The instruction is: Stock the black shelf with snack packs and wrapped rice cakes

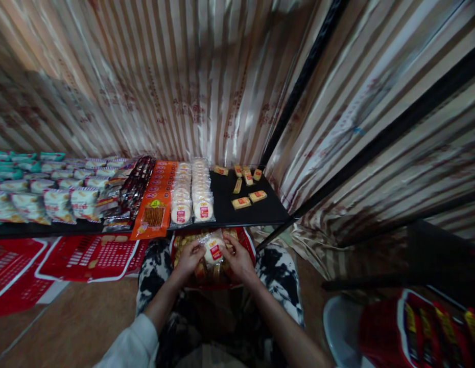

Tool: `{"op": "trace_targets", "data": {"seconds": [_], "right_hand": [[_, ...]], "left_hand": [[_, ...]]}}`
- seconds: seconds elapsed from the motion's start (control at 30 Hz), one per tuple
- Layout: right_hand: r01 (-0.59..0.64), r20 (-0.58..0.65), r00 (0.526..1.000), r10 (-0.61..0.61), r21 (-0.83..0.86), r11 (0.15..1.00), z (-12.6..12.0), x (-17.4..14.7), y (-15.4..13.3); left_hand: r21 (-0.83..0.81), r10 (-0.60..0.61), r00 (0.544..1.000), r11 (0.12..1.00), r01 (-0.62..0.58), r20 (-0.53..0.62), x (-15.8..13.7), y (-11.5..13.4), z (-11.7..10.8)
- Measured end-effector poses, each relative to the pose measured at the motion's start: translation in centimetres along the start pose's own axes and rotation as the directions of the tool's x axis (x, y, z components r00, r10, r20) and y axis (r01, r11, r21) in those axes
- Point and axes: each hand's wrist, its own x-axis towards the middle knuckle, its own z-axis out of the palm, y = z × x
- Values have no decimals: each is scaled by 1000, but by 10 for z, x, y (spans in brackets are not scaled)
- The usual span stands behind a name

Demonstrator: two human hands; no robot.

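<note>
Between my hands is a round white cracker packet in clear wrapping with a red label. My left hand pinches its left edge, and my right hand grips its right edge. The packet is held over a red basket on my lap, which has yellowish wrapped snacks in it. Just beyond, on the black shelf, two rows of matching cracker packets stand on edge. Small yellow wrapped biscuits lie loosely to their right.
Left along the shelf are orange snack packs, dark red packets and white pouches. Red baskets lie below left. A black metal post rises at the right. Another basket with packets sits at lower right.
</note>
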Motion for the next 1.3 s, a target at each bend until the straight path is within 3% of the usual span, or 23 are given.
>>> {"op": "trace_targets", "data": {"seconds": [0.1,0.23,0.5,0.6,0.7,0.8,0.97,1.1,1.2,1.3], "right_hand": [[-55,67,996,52,37,998,8,8,-6],[-65,92,994,53,134,989,20,20,-9],[-49,104,994,26,227,973,53,42,-24],[-26,69,997,15,164,986,68,54,-30],[2,36,999,-6,90,996,83,66,-34],[19,31,999,-21,41,999,96,75,-39],[36,54,998,-36,10,999,107,83,-46],[181,32,983,-178,-116,977,102,80,-47],[332,-14,936,-352,-299,895,90,78,-42],[367,-95,884,-458,-465,806,77,82,-33]], "left_hand": [[-3,13,1000,1000,-13,22,6,4,-4],[15,73,991,997,-72,-115,11,6,-11],[309,275,907,935,-174,-321,13,14,-19],[476,401,839,856,-201,-367,14,15,-23],[669,525,788,715,-204,-321,15,18,-28],[774,552,792,610,-170,-261,18,19,-32],[849,540,809,518,-101,-233,29,15,-35],[883,560,799,462,-83,-218,38,9,-36],[891,582,787,444,-95,-205,42,7,-36],[903,594,782,418,-98,-190,43,8,-36]]}}
